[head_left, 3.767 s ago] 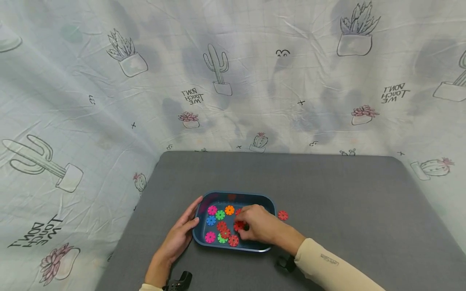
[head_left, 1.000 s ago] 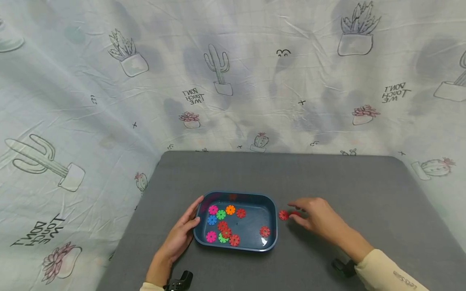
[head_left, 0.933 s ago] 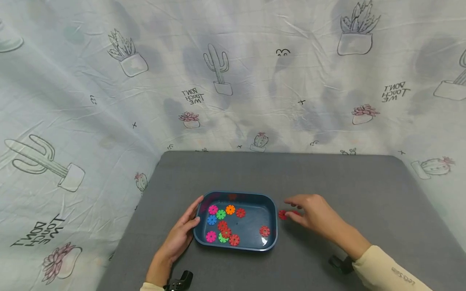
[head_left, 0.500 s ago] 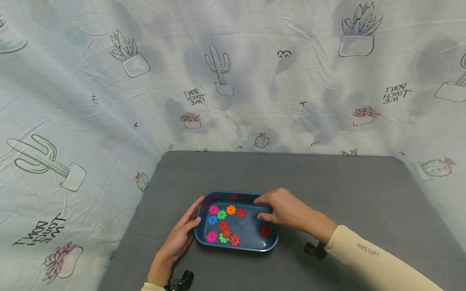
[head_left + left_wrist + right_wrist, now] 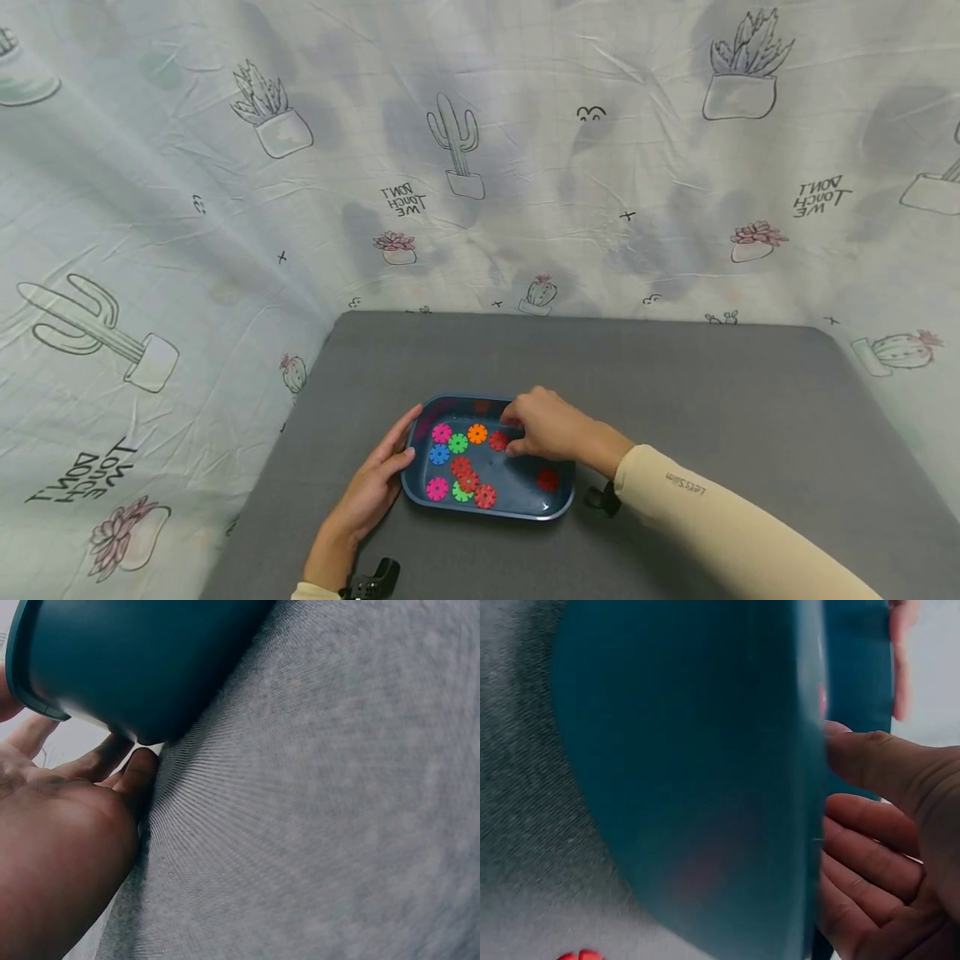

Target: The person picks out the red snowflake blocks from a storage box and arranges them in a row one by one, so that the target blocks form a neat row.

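Observation:
A dark blue tray (image 5: 491,515) holds several small notched plastic snowflake discs. My left hand (image 5: 369,486) grips the tray's left end in the head view, thumb at the rim and fingers along the outer wall. Inside the tray, my right hand (image 5: 551,427) reaches in over the right side. Its thumb and index finger stand apart right at a red disc (image 5: 498,441). In the right wrist view, the right hand's fingertips are partly hidden behind the tray wall (image 5: 690,750). A red disc (image 5: 581,955) lies on the table outside the tray.
Other discs in the tray include an orange disc (image 5: 477,433), a blue disc (image 5: 439,454), pink and green ones, and a red disc (image 5: 547,479) at the right. The grey table (image 5: 675,375) ends at a cactus-print cloth (image 5: 525,167).
Over the last second my right hand has left the red discs on the table right of the tray and moved left into the tray. My left hand stays at the tray's left end.

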`<action>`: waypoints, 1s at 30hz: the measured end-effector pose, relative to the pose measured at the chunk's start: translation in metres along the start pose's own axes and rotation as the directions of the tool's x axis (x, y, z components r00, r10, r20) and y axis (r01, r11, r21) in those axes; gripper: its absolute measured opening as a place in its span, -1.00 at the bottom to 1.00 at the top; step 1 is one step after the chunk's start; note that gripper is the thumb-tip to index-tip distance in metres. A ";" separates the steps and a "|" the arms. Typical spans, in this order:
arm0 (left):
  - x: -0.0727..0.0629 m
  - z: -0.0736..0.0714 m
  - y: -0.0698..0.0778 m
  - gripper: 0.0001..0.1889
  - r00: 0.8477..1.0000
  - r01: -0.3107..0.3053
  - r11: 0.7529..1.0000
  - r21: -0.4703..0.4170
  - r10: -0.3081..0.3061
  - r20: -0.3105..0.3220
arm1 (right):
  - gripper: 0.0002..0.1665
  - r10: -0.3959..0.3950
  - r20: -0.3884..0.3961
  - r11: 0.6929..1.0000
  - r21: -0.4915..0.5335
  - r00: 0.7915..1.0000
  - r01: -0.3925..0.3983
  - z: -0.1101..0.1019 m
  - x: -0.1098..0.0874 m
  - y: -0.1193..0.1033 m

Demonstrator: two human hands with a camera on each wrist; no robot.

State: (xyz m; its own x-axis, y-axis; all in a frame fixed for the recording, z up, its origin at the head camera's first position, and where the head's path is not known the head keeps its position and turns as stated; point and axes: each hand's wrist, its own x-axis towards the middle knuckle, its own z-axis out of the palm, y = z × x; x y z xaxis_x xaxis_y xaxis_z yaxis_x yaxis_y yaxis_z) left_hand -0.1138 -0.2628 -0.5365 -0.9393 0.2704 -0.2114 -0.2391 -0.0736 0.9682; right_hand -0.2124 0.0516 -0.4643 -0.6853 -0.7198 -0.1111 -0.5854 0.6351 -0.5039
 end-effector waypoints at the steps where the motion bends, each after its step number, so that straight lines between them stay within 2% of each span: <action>1: 0.000 0.000 0.000 -0.34 1.000 -0.001 1.000 0.000 0.001 0.001 | -0.55 0.012 0.009 1.000 -0.009 1.000 -0.012 0.002 0.002 -0.001; 7: 0.000 -0.001 -0.002 -0.34 1.000 -0.009 1.000 0.001 0.009 0.010 | -0.65 0.050 0.048 0.996 -0.082 0.998 -0.046 0.012 0.015 -0.009; 11: 0.000 -0.002 -0.002 -0.35 1.000 -0.014 1.000 -0.004 0.014 0.016 | -0.75 0.036 0.059 0.994 -0.105 0.998 -0.029 0.017 0.019 -0.013; 20: 0.000 -0.002 -0.005 -0.34 1.000 -0.020 1.000 -0.018 0.021 0.020 | -0.64 0.035 0.141 0.990 -0.137 0.989 -0.015 0.012 0.017 -0.022; 24: -0.001 -0.002 -0.007 -0.36 1.000 -0.017 1.000 -0.006 0.017 -0.004 | -0.62 0.054 0.168 0.985 -0.171 0.984 -0.024 0.005 0.017 -0.025; 30: 0.000 -0.003 -0.011 -0.37 1.000 -0.027 0.999 0.046 0.028 -0.010 | -0.73 0.035 0.167 0.981 -0.193 0.985 -0.002 0.006 0.021 -0.028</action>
State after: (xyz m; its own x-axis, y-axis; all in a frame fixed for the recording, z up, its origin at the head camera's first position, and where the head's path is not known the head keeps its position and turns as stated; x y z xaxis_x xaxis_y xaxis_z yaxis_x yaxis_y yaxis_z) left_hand -0.1116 -0.2648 -0.5479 -0.9481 0.2582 -0.1856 -0.2017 -0.0372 0.9787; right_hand -0.2081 0.0168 -0.4578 -0.6236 -0.7336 -0.2699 -0.6565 0.6790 -0.3286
